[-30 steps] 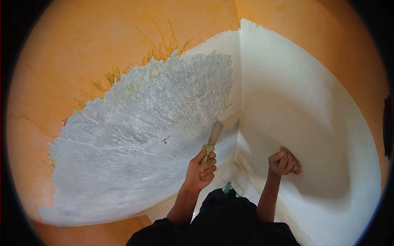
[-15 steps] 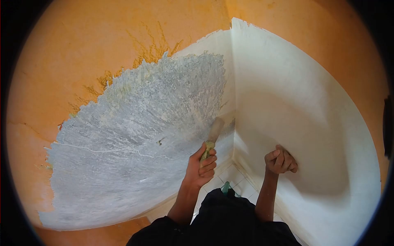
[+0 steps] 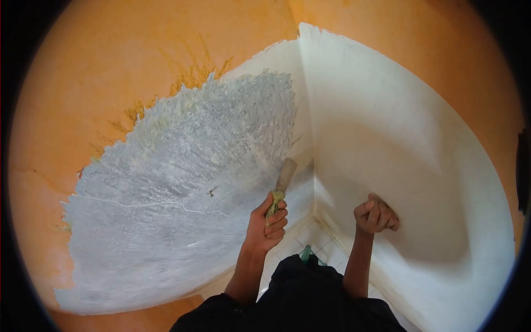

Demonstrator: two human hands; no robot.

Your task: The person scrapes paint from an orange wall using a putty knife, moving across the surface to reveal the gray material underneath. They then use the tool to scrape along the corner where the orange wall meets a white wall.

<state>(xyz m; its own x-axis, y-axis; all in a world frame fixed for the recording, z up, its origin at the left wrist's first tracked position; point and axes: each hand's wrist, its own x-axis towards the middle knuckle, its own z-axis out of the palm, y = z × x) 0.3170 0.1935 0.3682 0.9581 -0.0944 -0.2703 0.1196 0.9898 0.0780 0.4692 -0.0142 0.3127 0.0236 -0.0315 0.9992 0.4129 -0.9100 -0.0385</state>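
Note:
My left hand (image 3: 265,224) is wrapped around the yellowish-green handle of a scraper (image 3: 285,174), its blade pointing up. The blade overlaps the lower right part of the rough grey patch (image 3: 188,155) on the left wall, close to the corner. My right hand (image 3: 376,214) is closed, with curled fingers, in front of the smooth white area (image 3: 387,149) of the right wall. What the right hand holds, if anything, is hidden inside the fingers. A shadow lies on the wall beside that hand.
Orange paint (image 3: 99,61) surrounds the white and grey areas, with a ragged edge along the grey patch. A thin white crack line (image 3: 133,205) and a small hole (image 3: 211,192) mark the patch. Below are white floor tiles (image 3: 312,235) and a green object (image 3: 306,253).
The view has shifted slightly, so the wall corner's top sits further left. Both hands and the scraper appear a little further left, with their grips unchanged.

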